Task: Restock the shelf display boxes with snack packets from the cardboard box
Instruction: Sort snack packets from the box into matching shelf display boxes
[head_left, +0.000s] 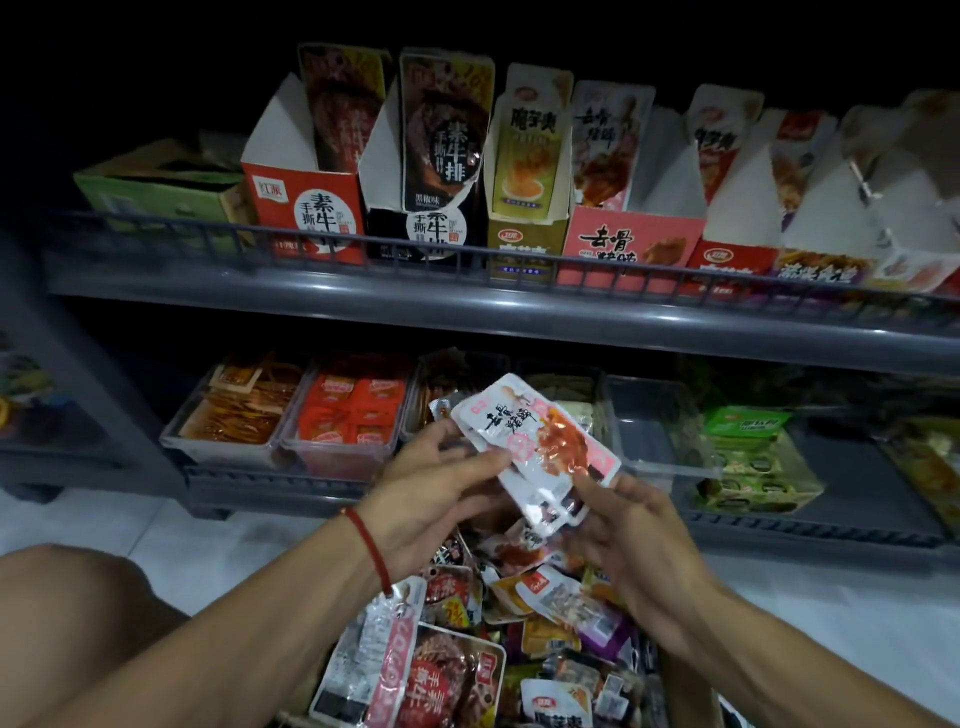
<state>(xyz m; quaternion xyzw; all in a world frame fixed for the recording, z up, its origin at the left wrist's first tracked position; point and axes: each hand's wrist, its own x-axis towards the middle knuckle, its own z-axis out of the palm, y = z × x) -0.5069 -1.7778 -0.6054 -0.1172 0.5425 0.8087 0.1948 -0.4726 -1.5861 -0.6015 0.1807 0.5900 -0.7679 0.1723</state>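
Both hands hold a small stack of white-and-pink snack packets (535, 441) with black lettering and an orange food picture, raised in front of the lower shelf. My left hand (431, 493), with a red cord on its wrist, grips the stack's left edge. My right hand (623, 535) grips its lower right end. Below my hands lies a heap of mixed snack packets (467, 649) in the supply box, whose walls are barely visible. On the upper shelf stands a pink display box (628, 244) with the same lettering, holding upright packets of that kind.
The upper grey shelf (467, 306) carries a row of open display boxes behind a wire rail. The lower shelf holds clear plastic tubs (234, 415) of packets and an unfilled tub (644, 415). A green carton (156, 192) sits at upper left. My knee (67, 597) is at lower left.
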